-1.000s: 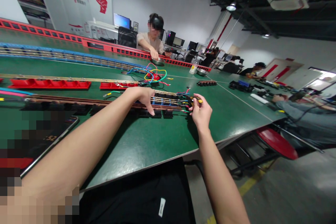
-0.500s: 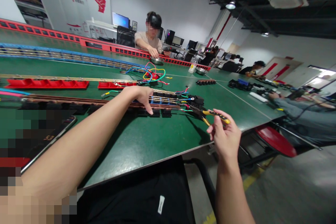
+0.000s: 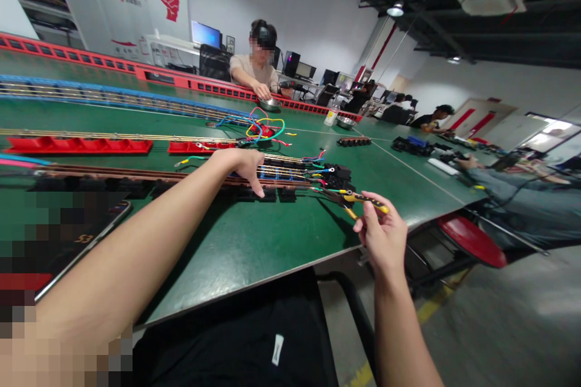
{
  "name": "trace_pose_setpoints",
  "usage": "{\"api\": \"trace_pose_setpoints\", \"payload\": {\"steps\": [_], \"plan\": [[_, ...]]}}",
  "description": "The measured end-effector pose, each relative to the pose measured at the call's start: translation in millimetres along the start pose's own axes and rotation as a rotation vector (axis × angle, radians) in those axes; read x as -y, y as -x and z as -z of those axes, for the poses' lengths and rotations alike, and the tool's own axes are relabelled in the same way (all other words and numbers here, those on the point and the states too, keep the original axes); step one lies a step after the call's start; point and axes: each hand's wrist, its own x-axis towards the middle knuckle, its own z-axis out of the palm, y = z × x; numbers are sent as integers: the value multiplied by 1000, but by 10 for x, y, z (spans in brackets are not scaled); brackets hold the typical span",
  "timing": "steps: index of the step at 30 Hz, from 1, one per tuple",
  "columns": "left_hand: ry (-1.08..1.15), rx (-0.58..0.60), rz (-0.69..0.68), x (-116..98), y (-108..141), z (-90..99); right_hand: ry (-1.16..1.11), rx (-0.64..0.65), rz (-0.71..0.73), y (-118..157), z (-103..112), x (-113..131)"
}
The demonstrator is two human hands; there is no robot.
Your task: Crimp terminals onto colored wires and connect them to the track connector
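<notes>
My left hand [image 3: 247, 168] grips a long rail assembly of copper-coloured bars [image 3: 204, 178] with black holders [image 3: 285, 195] beneath. Its thumb comes down over the near side; the other fingers are hidden behind the assembly. In my right hand [image 3: 385, 233] is a pair of pliers [image 3: 372, 200] with yellow-and-black handles, held slightly apart. Their dark jaws are at the right end of the assembly, by a green wire [image 3: 320, 190]; whether they grip it I cannot tell. Other short coloured wires with lugs [image 3: 330, 170] stick out there, next to a black block [image 3: 339, 176].
Farther back on the green table [image 3: 254, 248] lie red holders [image 3: 82, 146], a blue rail [image 3: 113, 94] and looped wires [image 3: 272, 127]. A phone-like device [image 3: 97, 236] is at left. Across the table, a person [image 3: 256, 66] reaches to a metal bowl [image 3: 270, 104]. The table edge is close.
My right hand and the pliers have moved a little left, the jaws now beside the green wire. My left hand stays on the rail assembly. The view has shifted slightly.
</notes>
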Motion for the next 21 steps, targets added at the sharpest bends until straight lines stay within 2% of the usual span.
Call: {"api": "trace_pose_setpoints", "payload": {"steps": [11,18,21], "plan": [[-36,-10,5,18,-28,-11,-16,54,-8,2,-207,-218],[-48,-4,1,24,-38,-15,-70,101,-75,-24,-163,-247],[-48,5,1,22,-35,-12,-66,79,-126,-38,-147,-208]]}}
